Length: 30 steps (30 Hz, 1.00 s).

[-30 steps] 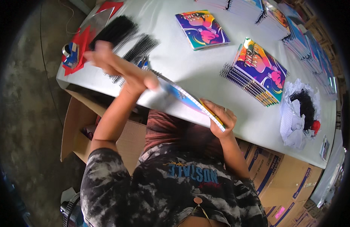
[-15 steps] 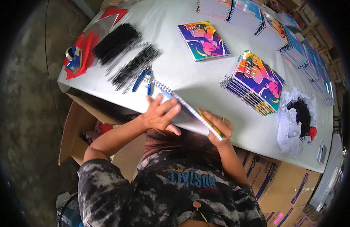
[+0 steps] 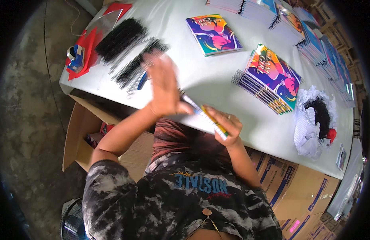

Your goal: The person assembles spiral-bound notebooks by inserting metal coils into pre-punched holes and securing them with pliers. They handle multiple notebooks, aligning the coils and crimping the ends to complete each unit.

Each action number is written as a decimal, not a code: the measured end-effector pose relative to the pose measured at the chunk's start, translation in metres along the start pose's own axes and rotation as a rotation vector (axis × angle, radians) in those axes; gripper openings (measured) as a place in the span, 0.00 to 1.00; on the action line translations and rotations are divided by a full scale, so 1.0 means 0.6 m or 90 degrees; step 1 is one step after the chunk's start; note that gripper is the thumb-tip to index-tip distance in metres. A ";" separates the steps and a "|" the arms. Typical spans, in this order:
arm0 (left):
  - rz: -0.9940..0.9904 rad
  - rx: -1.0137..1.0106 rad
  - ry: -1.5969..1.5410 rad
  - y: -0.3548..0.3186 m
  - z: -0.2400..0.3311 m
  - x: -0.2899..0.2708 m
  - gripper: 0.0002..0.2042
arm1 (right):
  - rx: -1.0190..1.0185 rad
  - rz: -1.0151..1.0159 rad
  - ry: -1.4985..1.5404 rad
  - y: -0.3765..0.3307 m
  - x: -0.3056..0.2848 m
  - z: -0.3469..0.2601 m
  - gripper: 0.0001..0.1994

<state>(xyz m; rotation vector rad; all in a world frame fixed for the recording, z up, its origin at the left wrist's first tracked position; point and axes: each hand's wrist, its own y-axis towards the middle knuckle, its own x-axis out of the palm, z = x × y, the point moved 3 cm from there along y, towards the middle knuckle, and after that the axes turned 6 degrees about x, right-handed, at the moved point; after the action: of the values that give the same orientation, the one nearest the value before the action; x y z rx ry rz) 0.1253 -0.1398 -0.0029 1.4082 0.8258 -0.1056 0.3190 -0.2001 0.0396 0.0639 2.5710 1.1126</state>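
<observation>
Grips the notebook (image 3: 201,111) by its near right end in the right hand (image 3: 228,126), over the near edge of the bench (image 3: 219,76), aligned lengthwise from near right to far left, and poises the left hand (image 3: 165,86), blurred but spread open, nearer the far left end, possibly touching.

The held notebook (image 3: 217,127) shows a papery white edge, and the stacked notebooks (image 3: 275,76) have super glossy covers. Black coils (image 3: 121,40) look plasticky, the open box (image 3: 75,132) is matt cardboard, the floor (image 3: 27,120) rough-looking concrete.
</observation>
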 end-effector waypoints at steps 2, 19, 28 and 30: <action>-0.059 0.100 -0.091 0.008 0.037 -0.018 0.51 | -0.004 0.013 -0.004 -0.002 -0.010 0.011 0.15; -0.130 0.023 -0.044 0.030 0.012 0.017 0.50 | 0.101 -0.011 -0.053 -0.008 -0.012 0.015 0.17; -0.065 -0.014 -0.047 0.206 -0.016 -0.019 0.18 | 0.294 -0.012 0.176 0.018 -0.019 0.017 0.17; 0.089 0.059 0.048 0.235 -0.013 -0.039 0.21 | 0.208 -0.015 0.117 0.016 -0.023 0.018 0.18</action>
<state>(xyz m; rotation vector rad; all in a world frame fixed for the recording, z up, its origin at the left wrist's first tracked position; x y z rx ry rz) 0.1791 -0.1134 0.1269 1.5615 0.7889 0.0168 0.3348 -0.1882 0.0434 0.0094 2.8876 0.7088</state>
